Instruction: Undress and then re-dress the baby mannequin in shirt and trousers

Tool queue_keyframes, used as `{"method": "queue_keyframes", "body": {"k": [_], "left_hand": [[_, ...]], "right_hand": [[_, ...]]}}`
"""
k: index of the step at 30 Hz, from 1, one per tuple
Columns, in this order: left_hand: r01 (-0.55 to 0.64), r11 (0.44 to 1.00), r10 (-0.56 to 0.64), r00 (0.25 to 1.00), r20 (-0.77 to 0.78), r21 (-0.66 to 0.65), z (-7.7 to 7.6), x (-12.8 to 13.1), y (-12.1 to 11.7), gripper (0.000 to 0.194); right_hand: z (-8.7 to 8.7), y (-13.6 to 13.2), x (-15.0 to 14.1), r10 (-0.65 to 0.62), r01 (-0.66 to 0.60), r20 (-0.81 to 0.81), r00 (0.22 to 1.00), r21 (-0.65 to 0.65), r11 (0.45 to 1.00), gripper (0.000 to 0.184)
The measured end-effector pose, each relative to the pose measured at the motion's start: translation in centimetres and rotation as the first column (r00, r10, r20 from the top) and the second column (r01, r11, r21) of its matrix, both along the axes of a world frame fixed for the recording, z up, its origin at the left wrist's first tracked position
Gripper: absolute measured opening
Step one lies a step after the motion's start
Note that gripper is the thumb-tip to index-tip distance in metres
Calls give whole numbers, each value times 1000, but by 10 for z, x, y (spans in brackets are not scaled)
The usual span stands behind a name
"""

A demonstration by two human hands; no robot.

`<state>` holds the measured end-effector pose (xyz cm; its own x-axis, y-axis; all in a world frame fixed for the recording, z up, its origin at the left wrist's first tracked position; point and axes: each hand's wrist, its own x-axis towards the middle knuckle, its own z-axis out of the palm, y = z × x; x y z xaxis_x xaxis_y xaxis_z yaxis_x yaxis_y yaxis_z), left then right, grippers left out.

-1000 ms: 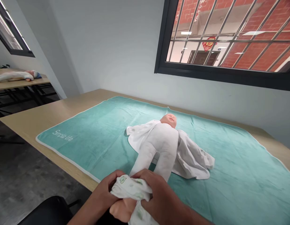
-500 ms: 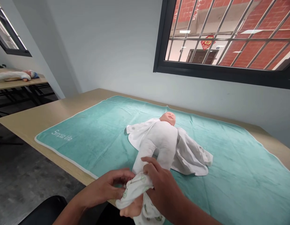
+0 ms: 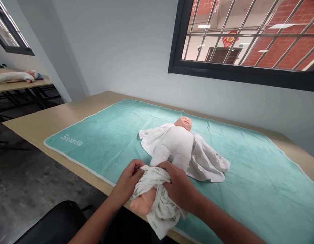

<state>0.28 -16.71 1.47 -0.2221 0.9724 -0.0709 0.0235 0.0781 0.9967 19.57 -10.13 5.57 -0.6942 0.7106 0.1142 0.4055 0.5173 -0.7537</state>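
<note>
A baby doll (image 3: 175, 144) with a white cloth body lies face up on a teal towel (image 3: 108, 135), its head toward the wall. An open white garment (image 3: 206, 164) is spread under it. My left hand (image 3: 127, 181) and my right hand (image 3: 181, 186) both grip a bunched pair of white printed trousers (image 3: 157, 189) around the doll's legs. One bare pink foot (image 3: 143, 205) sticks out of the fabric near the table's front edge.
The towel covers a wooden table (image 3: 52, 118) set against a grey wall under a barred window (image 3: 248, 37). A black chair (image 3: 50, 223) is at the lower left. Another table (image 3: 17, 83) far left carries a second swaddled doll (image 3: 18, 76).
Both hands have pushed the bunched trousers up the doll's legs, away from me. More of the foot now shows below the fabric. The view has tilted slightly.
</note>
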Motion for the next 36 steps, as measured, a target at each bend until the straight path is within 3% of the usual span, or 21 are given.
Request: {"method": "queue_keyframes", "body": {"k": [5, 7, 9, 11, 14, 17, 21, 23, 26, 28, 30, 32, 36], "left_hand": [[291, 956, -285, 946, 156, -19, 14, -8, 1, 27], [356, 934, -343, 918, 199, -32, 16, -10, 4, 31], [333, 941, -318, 932, 172, -67, 13, -10, 8, 28], [224, 969, -219, 974, 56, -107, 8, -9, 13, 18], [61, 996, -64, 997, -34, -67, 2, -3, 20, 20], [63, 998, -64, 993, 97, 10, 1, 4, 25, 18], [112, 993, -107, 985, 135, -33, -4, 8, 33, 17], [118, 992, -111, 981, 158, -33, -11, 8, 42, 18], [96, 995, -91, 972, 217, -12, -22, 6, 64, 22], [105, 994, -97, 967, 237, -21, -26, 5, 79, 25], [134, 990, -122, 962, 243, -35, -25, 1, 90, 25], [213, 976, -196, 949, 246, -44, -19, -7, 96, 27], [498, 866, -478, 851, 219, -47, 4, -31, 102, 38]], "right_hand": [[-5, 5, 0, -47, 47, -22, 999, 20, 999, 40], [-8, 7, 0, -58, 59, -25, 998, 33, 998, 39], [-8, 9, 1, -82, 83, -26, 996, 44, 996, 38], [-6, 11, 1, -82, 84, -31, 996, 40, 996, 35], [3, 16, 3, 12, -13, -31, 999, -58, 998, 24], [10, 24, 6, 106, -108, -22, 994, -240, 965, 23], [10, 35, 11, 30, -30, -5, 1000, -317, 948, 27], [8, 37, 13, 57, -44, 50, 997, -226, 973, 19], [5, 39, 14, -22, 4, 151, 988, 116, 993, 10], [3, 40, 14, -142, 74, 157, 977, 376, 924, 11], [-1, 42, 14, -194, 91, 137, 971, 542, 836, 12], [-5, 46, 15, -192, 74, 134, 972, 602, 795, 13], [-9, 59, 18, -289, 175, 154, 945, 506, 844, 17]]}}
